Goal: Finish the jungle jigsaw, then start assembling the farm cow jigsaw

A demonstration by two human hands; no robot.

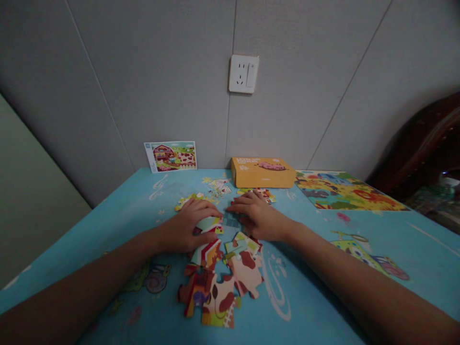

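Left hand: the left hand lies low over the near jigsaw pieces, thumb spread away from the gently bent fingers; bright pieces show in the gap between.
Right hand: the right hand reaches inward, fingers bent, fingertips near the left hand's but apart; I cannot tell whether it pinches anything.
Near pieces: the brown-patched jigsaw pieces lie between the forearms, beside the barn-coloured jigsaw pieces, which run up to the left hand.
Far pieces: yellow-green jigsaw pieces lie just beyond the left hand, others beyond the right.
Farm picture card: the card stands tilted against the wall.
Orange puzzle box: the box lies flat near the wall.
Animal picture sheet: the sheet lies right of the box.
Tablecloth: blue, cartoon-printed.
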